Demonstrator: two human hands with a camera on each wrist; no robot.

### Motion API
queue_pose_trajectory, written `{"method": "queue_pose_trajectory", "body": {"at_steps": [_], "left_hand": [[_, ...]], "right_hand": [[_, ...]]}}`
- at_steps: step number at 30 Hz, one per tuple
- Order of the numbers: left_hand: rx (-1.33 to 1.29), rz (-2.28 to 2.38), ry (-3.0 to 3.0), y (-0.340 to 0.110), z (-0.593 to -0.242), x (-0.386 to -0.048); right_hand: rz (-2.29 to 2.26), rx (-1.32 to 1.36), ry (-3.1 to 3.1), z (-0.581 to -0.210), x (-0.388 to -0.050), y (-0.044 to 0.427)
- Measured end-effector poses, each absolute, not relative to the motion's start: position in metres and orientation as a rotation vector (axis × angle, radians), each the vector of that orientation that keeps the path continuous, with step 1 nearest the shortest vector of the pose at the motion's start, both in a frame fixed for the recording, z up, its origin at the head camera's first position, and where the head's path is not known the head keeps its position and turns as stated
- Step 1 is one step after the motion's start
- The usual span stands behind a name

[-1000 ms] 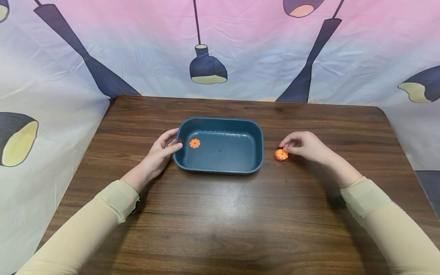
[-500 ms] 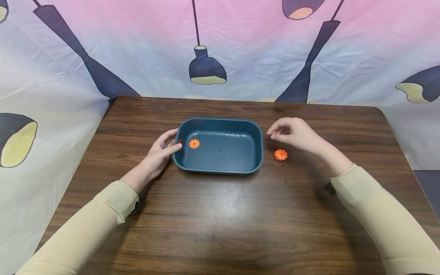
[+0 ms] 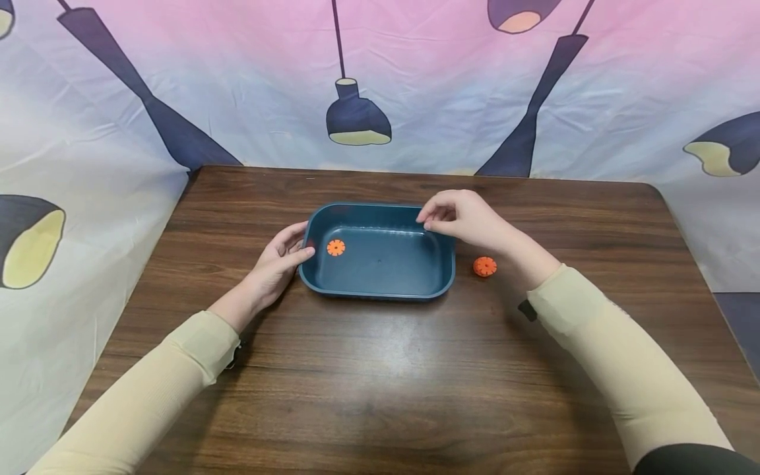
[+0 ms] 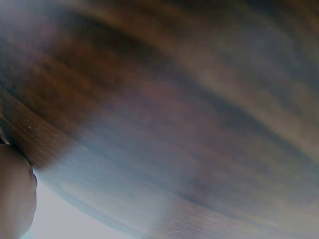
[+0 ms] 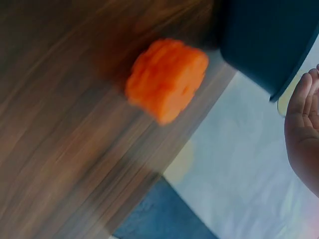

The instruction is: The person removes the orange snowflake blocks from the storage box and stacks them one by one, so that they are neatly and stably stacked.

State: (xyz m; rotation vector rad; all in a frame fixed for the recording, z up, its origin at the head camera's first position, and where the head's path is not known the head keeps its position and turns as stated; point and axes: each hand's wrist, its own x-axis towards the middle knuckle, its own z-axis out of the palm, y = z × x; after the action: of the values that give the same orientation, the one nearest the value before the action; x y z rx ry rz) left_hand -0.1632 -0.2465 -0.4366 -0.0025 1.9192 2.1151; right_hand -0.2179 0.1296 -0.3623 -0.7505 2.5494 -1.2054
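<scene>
My left hand (image 3: 270,274) grips the left end of a dark teal plastic tub (image 3: 380,295), its thumb over the rim. Inside the tub, toward the left, one orange notched disc (image 3: 336,248) lies flat. Over the back right corner of the tub is my right hand (image 3: 463,214), with thumb and fingertips brought close together. Whether something small is between those fingertips cannot be made out. On the table to the right of the tub stands a short stack of orange notched discs (image 3: 485,266). The right wrist view shows this orange stack (image 5: 167,79) from the side, blurred.
The brown wood-grain table (image 3: 380,396) reaches back to a cloth backdrop (image 3: 267,99) printed with dark lamps. In the left wrist view there is mostly blurred tabletop (image 4: 174,109), with part of a hand (image 4: 15,191) at the lower left.
My right hand has lifted off the orange stack and moved left and slightly back, over the tub's right part. The left hand, the tub and the disc inside keep their places.
</scene>
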Motion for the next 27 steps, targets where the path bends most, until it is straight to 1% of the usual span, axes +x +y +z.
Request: {"method": "queue_pose_trajectory", "body": {"at_steps": [13,27], "left_hand": [[-0.013,2.101,1.929,-0.247,-0.438,-0.165],[-0.007,2.099,1.935,-0.247,-0.437,-0.164]], "right_hand": [[-1.208,-0.85,2.45,-0.372,-0.227,0.084],[-1.282,-0.875,2.375,-0.386,-0.228,0.04]]}}
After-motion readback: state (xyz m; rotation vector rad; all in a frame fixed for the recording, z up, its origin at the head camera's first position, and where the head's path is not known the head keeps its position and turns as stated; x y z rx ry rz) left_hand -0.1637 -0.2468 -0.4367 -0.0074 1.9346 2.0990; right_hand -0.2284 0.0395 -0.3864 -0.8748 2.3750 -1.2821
